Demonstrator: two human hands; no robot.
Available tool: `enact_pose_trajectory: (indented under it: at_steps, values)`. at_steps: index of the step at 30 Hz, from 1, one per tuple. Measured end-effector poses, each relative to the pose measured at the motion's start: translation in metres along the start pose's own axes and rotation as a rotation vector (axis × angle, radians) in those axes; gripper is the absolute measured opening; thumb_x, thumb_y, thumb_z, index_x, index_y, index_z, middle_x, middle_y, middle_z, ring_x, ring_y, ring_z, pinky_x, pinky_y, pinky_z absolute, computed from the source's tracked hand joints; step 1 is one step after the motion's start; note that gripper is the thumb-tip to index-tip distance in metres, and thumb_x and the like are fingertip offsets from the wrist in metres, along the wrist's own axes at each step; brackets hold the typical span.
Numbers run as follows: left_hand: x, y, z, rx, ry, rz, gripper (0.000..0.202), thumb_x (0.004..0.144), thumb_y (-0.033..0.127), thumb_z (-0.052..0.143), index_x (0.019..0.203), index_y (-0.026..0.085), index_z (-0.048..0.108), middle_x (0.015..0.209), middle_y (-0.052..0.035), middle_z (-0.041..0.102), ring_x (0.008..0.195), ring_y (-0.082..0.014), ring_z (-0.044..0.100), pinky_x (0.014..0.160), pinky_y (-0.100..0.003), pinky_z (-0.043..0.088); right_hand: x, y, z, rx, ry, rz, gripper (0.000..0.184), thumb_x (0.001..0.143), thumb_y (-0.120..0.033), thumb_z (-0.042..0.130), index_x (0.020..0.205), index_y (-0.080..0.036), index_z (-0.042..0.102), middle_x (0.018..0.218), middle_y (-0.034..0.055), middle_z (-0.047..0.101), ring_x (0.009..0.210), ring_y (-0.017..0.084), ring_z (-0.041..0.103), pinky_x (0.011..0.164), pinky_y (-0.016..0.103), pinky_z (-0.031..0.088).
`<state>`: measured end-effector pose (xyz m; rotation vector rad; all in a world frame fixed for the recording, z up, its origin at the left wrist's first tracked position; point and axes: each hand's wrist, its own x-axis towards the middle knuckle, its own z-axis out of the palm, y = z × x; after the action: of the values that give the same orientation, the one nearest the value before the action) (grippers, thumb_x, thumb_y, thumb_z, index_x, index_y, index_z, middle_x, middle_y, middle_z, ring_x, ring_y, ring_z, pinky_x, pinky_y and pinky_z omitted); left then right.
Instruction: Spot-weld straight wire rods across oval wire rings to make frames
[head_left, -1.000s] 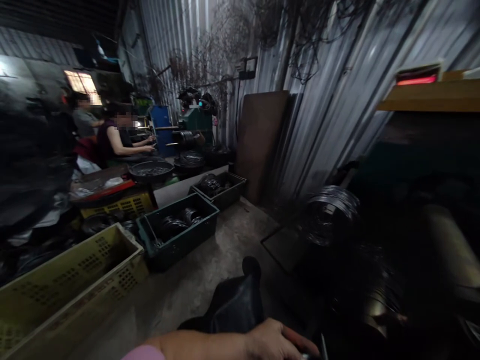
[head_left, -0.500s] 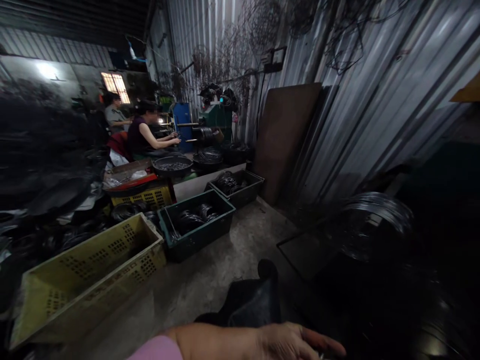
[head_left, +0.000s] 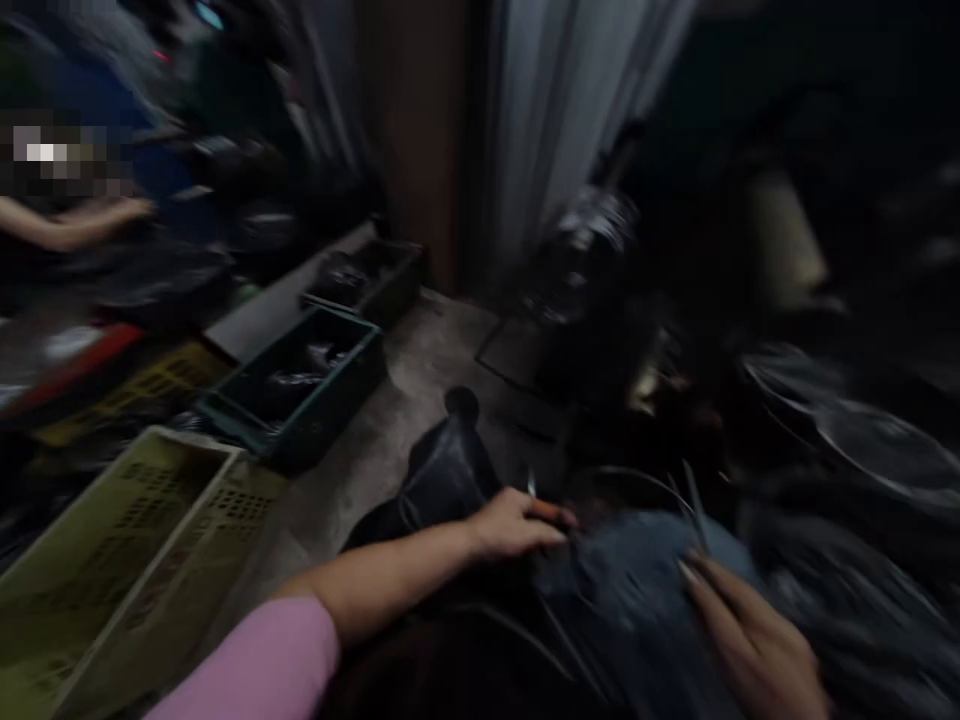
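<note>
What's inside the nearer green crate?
Inside the green crate lie dark, shiny pieces, too blurred to identify. The bottom, and whatever may lie under those pieces, can't be seen: covered by them and lost in shadow.

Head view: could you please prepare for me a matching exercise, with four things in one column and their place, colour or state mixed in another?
Things
1. left hand
2. sleeve
3. yellow crate
4. nearer green crate

Descriptions
A. cut off by the left edge of the view
B. pink
C. just beyond the yellow crate
D. closed around an orange handle

Pairs: 1-D, 2-B, 3-A, 4-C
</note>
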<state>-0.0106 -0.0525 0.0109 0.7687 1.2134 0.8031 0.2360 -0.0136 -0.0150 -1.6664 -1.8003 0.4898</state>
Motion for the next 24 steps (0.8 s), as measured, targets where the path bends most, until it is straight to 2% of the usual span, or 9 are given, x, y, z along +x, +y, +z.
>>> enact_pose_trajectory:
  at_steps: [2,3,6,8,10,12,16,21,24]
  values:
    - [0.013,-0.002,0.004,0.021,-0.033,-0.031,0.033,0.062,0.022,0.061,0.094,0.014,0.068,0.064,-0.0001,0.064,0.057,-0.0110,0.056,0.059,-0.025,0.046,-0.007,0.004,-0.012,0.112,-0.163,0.061,0.045,0.079,-0.053,0.048,0.093,-0.014,0.068,0.098,0.0121,0.065,0.091,0.023,0.060,0.085,0.037,0.045]
    - [0.019,-0.004,0.006,0.036,-0.035,-0.044,0.032,0.064,0.020,0.061,0.094,0.013,0.068,0.064,-0.0009,0.063,0.055,-0.0105,0.056,0.056,-0.023,0.044,-0.007,0.006,-0.016,0.165,-0.190,0.090,0.048,0.078,-0.052,0.048,0.100,-0.014,0.065,0.105,0.0123,0.063,0.098,0.024,0.057,0.090,0.038,0.042]
    - [0.031,-0.012,0.011,0.034,-0.007,-0.063,0.038,0.068,0.018,0.058,0.106,0.011,0.062,0.061,-0.0012,0.061,0.053,-0.0104,0.056,0.049,-0.021,0.040,-0.004,0.011,-0.026,0.258,-0.094,0.215,0.051,0.078,-0.049,0.050,0.116,-0.015,0.057,0.120,0.0118,0.055,0.113,0.024,0.048,0.098,0.041,0.035]
    - [0.033,-0.017,0.014,0.008,-0.016,-0.042,0.049,0.068,0.016,0.057,0.117,0.012,0.054,0.062,0.0010,0.057,0.052,-0.0110,0.058,0.046,-0.020,0.040,-0.006,0.016,-0.032,0.427,-0.102,0.315,0.050,0.078,-0.046,0.053,0.118,-0.016,0.056,0.115,0.0119,0.059,0.106,0.024,0.054,0.090,0.040,0.042]
    - [0.034,-0.019,0.016,-0.021,-0.040,-0.013,0.059,0.066,0.012,0.058,0.124,0.015,0.048,0.064,0.0038,0.052,0.052,-0.0112,0.059,0.045,-0.020,0.039,-0.011,0.019,-0.036,0.627,-0.204,0.383,0.047,0.076,-0.042,0.057,0.115,-0.015,0.058,0.102,0.0114,0.065,0.087,0.022,0.061,0.076,0.037,0.049]
    - [0.035,-0.017,0.017,-0.039,-0.043,0.002,0.062,0.066,0.011,0.058,0.126,0.015,0.045,0.063,0.0054,0.049,0.052,-0.0108,0.059,0.043,-0.019,0.038,-0.015,0.016,-0.037,0.727,-0.320,0.386,0.042,0.075,-0.037,0.061,0.111,-0.015,0.060,0.092,0.0098,0.067,0.073,0.018,0.062,0.066,0.033,0.050]
    - [0.039,-0.005,0.016,-0.089,0.013,0.009,0.062,0.067,0.009,0.057,0.127,0.011,0.043,0.063,0.0047,0.049,0.050,-0.0111,0.060,0.039,-0.017,0.032,-0.015,-0.011,-0.027,0.612,-0.421,0.193,0.032,0.078,-0.031,0.057,0.107,-0.017,0.062,0.089,0.0067,0.066,0.063,0.014,0.060,0.063,0.029,0.050]
    - [0.038,0.016,0.009,-0.188,0.036,0.039,0.061,0.068,0.012,0.061,0.126,0.011,0.043,0.065,0.0024,0.053,0.051,-0.0131,0.062,0.037,-0.017,0.028,-0.003,-0.054,-0.015,0.317,-0.469,-0.242,0.028,0.084,-0.025,0.047,0.108,-0.019,0.060,0.096,0.0065,0.064,0.088,0.017,0.059,0.077,0.030,0.047]
    - [0.034,0.026,0.004,-0.232,0.014,0.067,0.055,0.068,0.012,0.062,0.121,0.011,0.049,0.066,0.0011,0.054,0.051,-0.0133,0.062,0.038,-0.017,0.028,0.004,-0.074,-0.012,0.062,-0.463,-0.440,0.038,0.080,-0.030,0.053,0.117,-0.017,0.053,0.103,0.0094,0.061,0.096,0.021,0.055,0.082,0.035,0.044]
